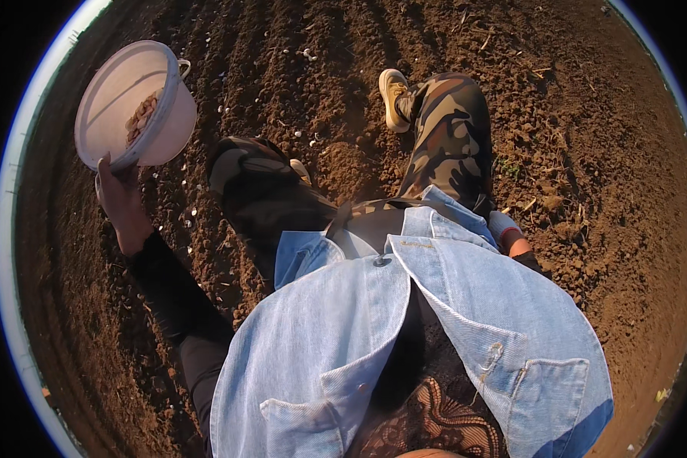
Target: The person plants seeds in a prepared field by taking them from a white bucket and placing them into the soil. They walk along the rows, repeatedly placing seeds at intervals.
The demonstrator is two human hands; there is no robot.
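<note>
My left hand [120,197], bare, grips the rim of a white plastic bucket [174,126] at the upper left, thumb inside and fingers beneath. The bucket is tilted, and a small heap of pale pinkish garlic cloves [143,118] lies against its inner wall. A wire or plastic handle [185,68] shows on its far side. On the right, my right hand [502,225] wears a white knitted glove with a red cuff edge. It rests beside my hip and thigh, partly covered by the denim vest [320,320]; its fingers are hidden.
Tilled brown soil [595,143] with furrows surrounds me. Small white pieces [309,55] lie scattered along the furrows at the left and centre. My legs in camouflage trousers [452,131] are spread, with a tan shoe [393,100] on the soil. Dry stalks and clods lie at right.
</note>
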